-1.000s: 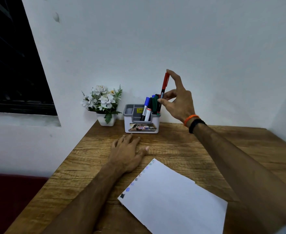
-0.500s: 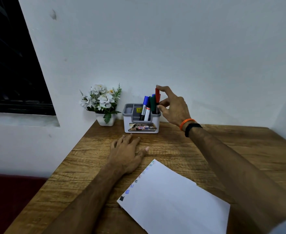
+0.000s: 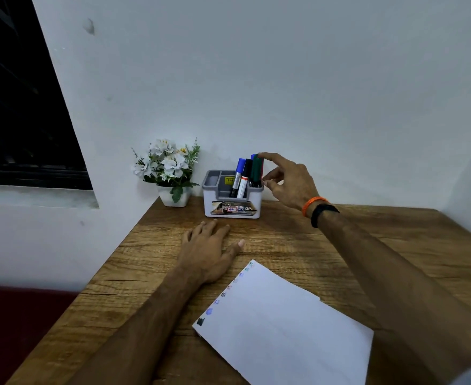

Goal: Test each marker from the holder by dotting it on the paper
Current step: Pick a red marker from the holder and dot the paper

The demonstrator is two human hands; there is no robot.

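A white and grey marker holder (image 3: 217, 202) stands at the back of the wooden table (image 3: 298, 240), against the wall. Several markers stand in it: a blue-capped one (image 3: 240, 165), a black-capped one (image 3: 247, 168), a green one (image 3: 255, 169) and a red one (image 3: 262, 170) at the right end. My right hand (image 3: 290, 182) hovers beside the holder; its index fingertip rests on top of the red and green markers, the other fingers loose by the holder's right rim. My left hand (image 3: 209, 251) lies flat on the table. The white paper (image 3: 284, 329) carries several coloured dots along its left edge.
A small white pot of white flowers (image 3: 170, 169) sits left of the holder. The wall runs right behind both. A dark window (image 3: 20, 107) is at the far left. The table's left edge drops off beside my left forearm.
My right hand lowered the red marker from above the holder down into it among the other markers. Its fingers have loosened from the pinch. My left hand has stayed flat.
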